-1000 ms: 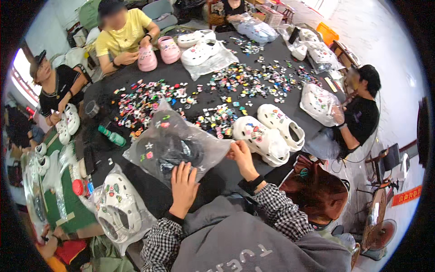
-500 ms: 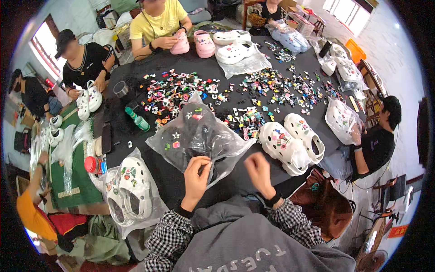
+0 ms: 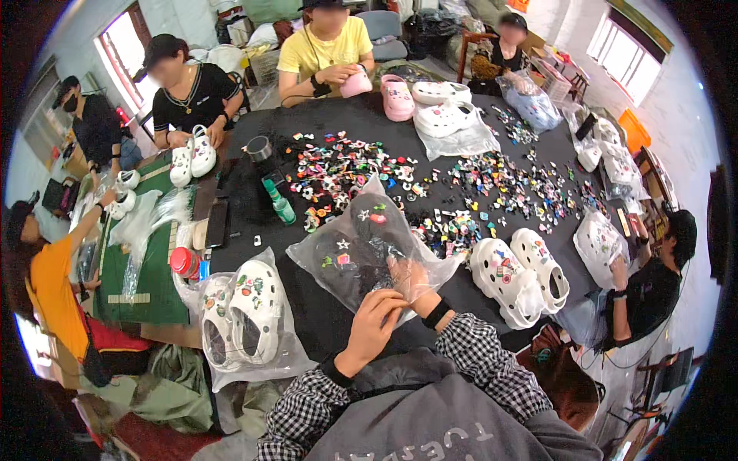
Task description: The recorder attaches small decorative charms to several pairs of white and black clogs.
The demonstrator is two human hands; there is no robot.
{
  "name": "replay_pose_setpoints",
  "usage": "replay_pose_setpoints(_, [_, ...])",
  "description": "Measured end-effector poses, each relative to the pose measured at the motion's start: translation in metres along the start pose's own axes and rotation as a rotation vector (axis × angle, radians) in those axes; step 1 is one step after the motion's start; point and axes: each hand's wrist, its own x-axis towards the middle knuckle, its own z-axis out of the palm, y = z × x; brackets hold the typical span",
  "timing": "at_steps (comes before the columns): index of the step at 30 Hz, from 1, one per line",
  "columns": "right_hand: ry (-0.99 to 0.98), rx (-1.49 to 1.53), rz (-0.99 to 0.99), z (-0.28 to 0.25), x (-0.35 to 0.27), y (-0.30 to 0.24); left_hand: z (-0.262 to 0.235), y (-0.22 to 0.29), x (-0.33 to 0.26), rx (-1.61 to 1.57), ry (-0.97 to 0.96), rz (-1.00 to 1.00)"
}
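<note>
In front of me on the black-covered table lies a clear plastic bag with a pair of black clogs inside, decorated with small star and coloured charms. My left hand is closed at the bag's near edge, its fingertips pinching the plastic. My right hand reaches into the bag's opening beside the clogs. Through the cloudy plastic its fingers show only faintly, so their grip is unclear. To the right stands a pair of white clogs with charms. Another white pair lies in a clear bag to the left.
Piles of colourful shoe charms spread beyond the bag. A green bottle, a metal cup and a red-lidded jar stand on the left. Several people work around the table; a pink clog sits at the far side.
My right hand has moved left from above the table into the bag's opening. The left hand stays at its near edge. The whole view has shifted, showing the scene farther right and lower.
</note>
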Motion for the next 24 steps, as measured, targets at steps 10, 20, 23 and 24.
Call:
replay_pose_setpoints(10, [0.496,0.092,-0.325,-0.005,-0.021,0.046,-0.068,-0.031,-0.042,0.042,0.38,-0.32])
replay_pose_setpoints(20, [0.269,0.055,-0.618,-0.116,-0.109,0.03,-0.11,-0.063,-0.042,-0.015,0.142,-0.555])
replay_pose_setpoints(23, [0.309,0.096,-0.66,-0.124,-0.116,0.027,-0.091,-0.055,-0.041,-0.085,0.003,-0.591])
replay_pose_setpoints(24, [0.28,0.089,-0.673,-0.127,-0.119,0.026,-0.084,-0.071,-0.048,-0.181,0.03,-0.577])
